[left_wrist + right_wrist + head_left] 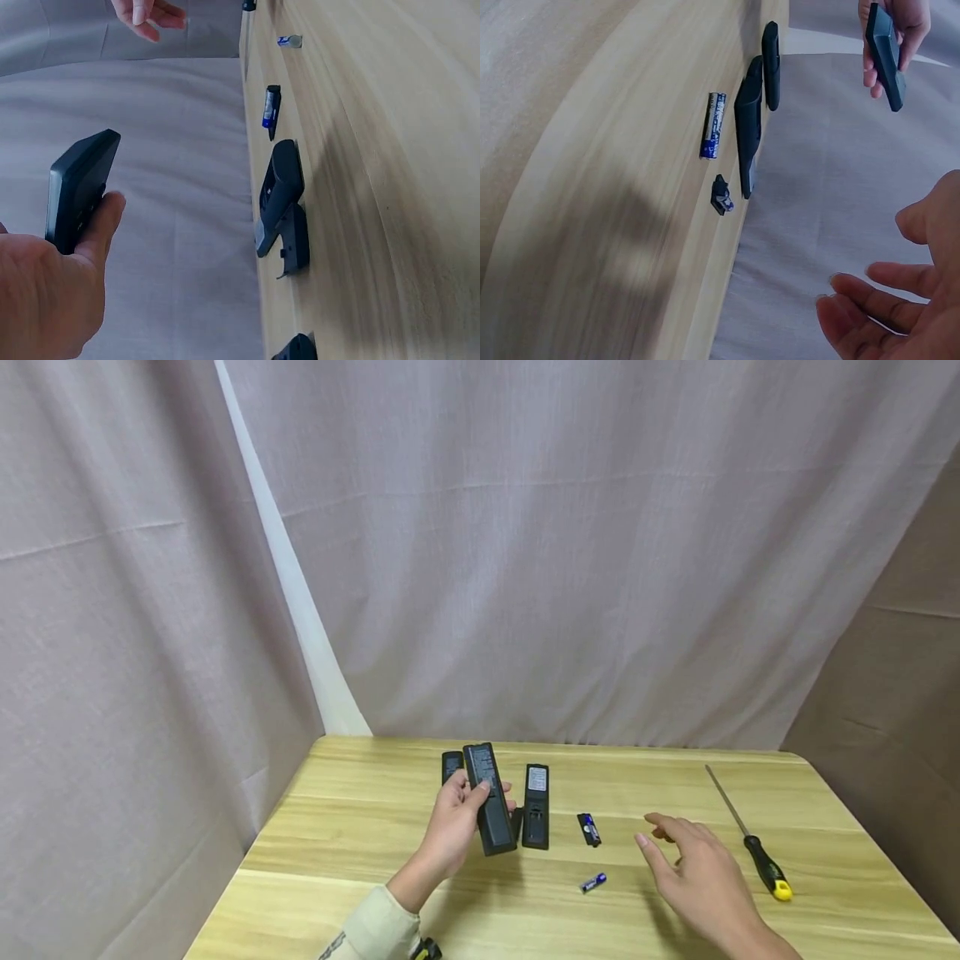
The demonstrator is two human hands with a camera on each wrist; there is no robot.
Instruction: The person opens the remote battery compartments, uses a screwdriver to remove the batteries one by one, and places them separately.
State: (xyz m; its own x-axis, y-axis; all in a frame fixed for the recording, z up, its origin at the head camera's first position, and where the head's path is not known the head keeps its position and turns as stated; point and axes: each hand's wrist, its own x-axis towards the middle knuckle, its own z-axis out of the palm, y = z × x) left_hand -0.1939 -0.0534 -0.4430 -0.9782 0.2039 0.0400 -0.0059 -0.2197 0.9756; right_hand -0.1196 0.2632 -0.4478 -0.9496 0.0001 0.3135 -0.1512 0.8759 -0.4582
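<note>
My left hand [450,827] grips a black remote control [491,810] above the table, its back turned up and the thumb lying across it. Beside it a second remote [536,810] lies face down with its battery compartment uncovered. A black cover piece [295,240] leans close against that remote. Over the table on the right, my right hand [705,877] hangs with fingers loosely bent and holds nothing. To its left lie a loose blue battery [592,882] and another blue battery [592,828] on a small black piece [718,196].
A third black remote [452,763] lies at the back left, partly hidden by the left hand. At the right lies a long screwdriver [765,864] with a black and yellow handle. Grey curtain [525,568] hangs behind the wooden table [337,860].
</note>
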